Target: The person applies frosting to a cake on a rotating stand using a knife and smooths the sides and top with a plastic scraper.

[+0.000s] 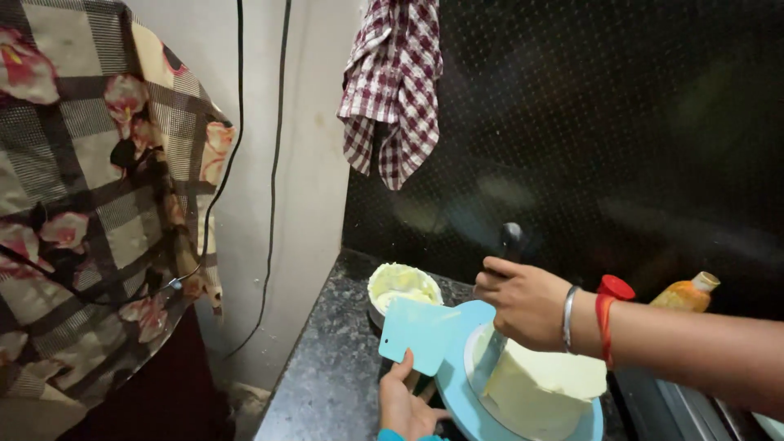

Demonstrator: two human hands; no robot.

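Note:
A pale yellow frosted cake [545, 385] stands on a light blue turntable [457, 384] on the dark speckled counter [327, 367]. My right hand [524, 300] is closed around the black handle of a spatula [510, 242], whose blade runs down against the cake's left side. My left hand [404, 400] holds a light blue plastic scraper [416, 331] upright, just left of the turntable. Behind the scraper sits a bowl of pale cream [402, 286].
A red-capped container [615, 287] and an orange bottle [686, 294] stand behind my right forearm. A checked cloth [394, 90] hangs on the dark backsplash. A floral patterned fabric [90, 204] hangs at left, with black cables [273, 163] down the wall.

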